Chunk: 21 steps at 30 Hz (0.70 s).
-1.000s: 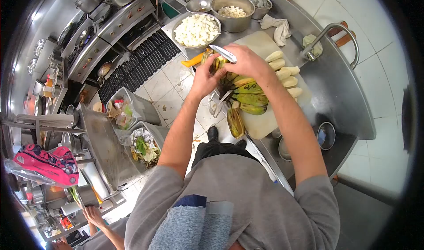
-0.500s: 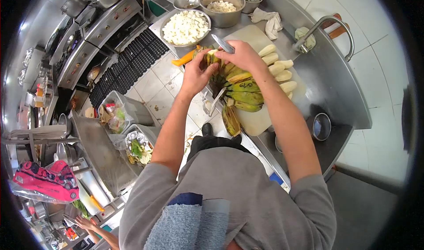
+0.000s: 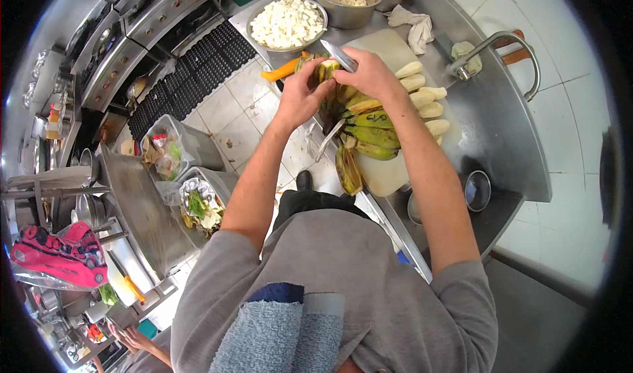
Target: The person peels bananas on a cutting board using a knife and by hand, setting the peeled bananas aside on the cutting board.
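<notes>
My left hand (image 3: 302,97) is closed around a partly peeled plantain (image 3: 325,72), whose pale flesh shows at the top. My right hand (image 3: 370,78) grips a knife (image 3: 337,54), its blade pointing up and left beside that plantain, with the fingertips close to the peel. Under and beside my hands lie several unpeeled green-yellow plantains (image 3: 372,136) on a white cutting board (image 3: 384,178). To the right, several peeled plantains (image 3: 432,110) lie in a row. A strip of dark peel (image 3: 348,170) hangs near the board's front edge.
Behind the board stand a bowl of white cut pieces (image 3: 287,24), a deep metal pot (image 3: 343,16) and a crumpled cloth (image 3: 417,31). A faucet (image 3: 511,38) curves at the right. Lower left are two waste bins (image 3: 221,176). Another person's hand (image 3: 137,339) shows at bottom left.
The whole view has shifted slightly. The knife's blade has tilted and more of it shows above my right hand. My left hand still holds the plantain.
</notes>
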{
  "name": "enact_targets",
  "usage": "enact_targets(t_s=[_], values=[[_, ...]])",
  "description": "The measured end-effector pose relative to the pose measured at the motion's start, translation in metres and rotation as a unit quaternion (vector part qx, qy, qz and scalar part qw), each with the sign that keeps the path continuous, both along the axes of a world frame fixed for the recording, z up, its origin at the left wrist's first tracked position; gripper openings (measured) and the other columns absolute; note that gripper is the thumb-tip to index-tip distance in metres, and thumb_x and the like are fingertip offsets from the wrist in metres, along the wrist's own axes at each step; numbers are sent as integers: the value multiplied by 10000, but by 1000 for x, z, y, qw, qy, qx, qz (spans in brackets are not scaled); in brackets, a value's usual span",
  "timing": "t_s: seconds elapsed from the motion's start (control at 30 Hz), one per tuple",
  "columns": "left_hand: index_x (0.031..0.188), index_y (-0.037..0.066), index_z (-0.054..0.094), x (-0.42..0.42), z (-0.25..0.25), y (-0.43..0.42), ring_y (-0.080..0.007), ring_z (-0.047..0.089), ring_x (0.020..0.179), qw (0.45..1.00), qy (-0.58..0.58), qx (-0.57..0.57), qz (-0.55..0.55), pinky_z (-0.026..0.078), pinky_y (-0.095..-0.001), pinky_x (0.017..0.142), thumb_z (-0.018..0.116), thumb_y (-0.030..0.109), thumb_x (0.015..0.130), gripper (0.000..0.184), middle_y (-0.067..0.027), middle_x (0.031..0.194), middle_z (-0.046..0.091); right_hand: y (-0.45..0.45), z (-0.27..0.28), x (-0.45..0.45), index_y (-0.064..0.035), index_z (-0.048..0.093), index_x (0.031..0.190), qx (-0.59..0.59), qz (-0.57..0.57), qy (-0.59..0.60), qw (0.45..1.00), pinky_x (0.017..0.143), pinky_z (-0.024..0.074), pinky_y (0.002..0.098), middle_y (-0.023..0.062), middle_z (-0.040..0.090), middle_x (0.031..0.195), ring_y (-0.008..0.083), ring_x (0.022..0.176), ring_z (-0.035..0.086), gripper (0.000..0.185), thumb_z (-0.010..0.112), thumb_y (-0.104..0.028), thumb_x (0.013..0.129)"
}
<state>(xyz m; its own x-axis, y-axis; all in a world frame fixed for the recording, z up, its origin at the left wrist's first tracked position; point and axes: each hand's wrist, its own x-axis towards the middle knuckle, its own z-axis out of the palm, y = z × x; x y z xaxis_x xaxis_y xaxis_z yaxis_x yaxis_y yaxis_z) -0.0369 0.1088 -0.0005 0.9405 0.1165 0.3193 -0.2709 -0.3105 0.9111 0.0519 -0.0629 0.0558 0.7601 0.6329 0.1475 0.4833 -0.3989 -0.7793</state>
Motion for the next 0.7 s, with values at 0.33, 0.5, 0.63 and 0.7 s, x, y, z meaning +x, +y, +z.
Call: enact_targets(t_s=[0.33, 0.5, 0.63, 0.7], values=[[1324, 2, 518, -6, 10, -6, -95, 617, 948, 997, 67, 24, 11, 512, -261, 830, 657, 42, 929, 420, -62, 1082, 659, 20, -14, -15, -11, 569, 1087, -25, -94, -57, 994, 782, 496, 497, 272, 660, 905, 456, 876, 624, 421, 648, -229, 735], [1320, 17, 532, -6, 3, -6, -84, 607, 919, 998, 43, -40, -3, 509, -255, 822, 657, 44, 931, 410, -42, 1060, 656, 25, -17, -24, -13, 573, 1099, -3, -121, -58, 991, 826, 495, 524, 287, 658, 941, 476, 936, 614, 401, 625, -192, 745], [1317, 23, 541, -7, 5, -5, -82, 599, 933, 998, 54, -40, -3, 505, -253, 825, 668, 55, 927, 411, -32, 1071, 647, 22, -17, -26, -15, 578, 1102, 24, -116, -66, 991, 821, 496, 522, 280, 658, 954, 471, 942, 612, 371, 612, -138, 754], [1318, 25, 541, -8, 5, -5, -83, 597, 941, 997, 57, -45, -4, 505, -253, 827, 673, 57, 925, 415, -30, 1077, 644, 19, -19, -27, -20, 580, 1100, 42, -114, -63, 991, 820, 497, 517, 273, 661, 959, 466, 944, 614, 359, 608, -118, 756]])
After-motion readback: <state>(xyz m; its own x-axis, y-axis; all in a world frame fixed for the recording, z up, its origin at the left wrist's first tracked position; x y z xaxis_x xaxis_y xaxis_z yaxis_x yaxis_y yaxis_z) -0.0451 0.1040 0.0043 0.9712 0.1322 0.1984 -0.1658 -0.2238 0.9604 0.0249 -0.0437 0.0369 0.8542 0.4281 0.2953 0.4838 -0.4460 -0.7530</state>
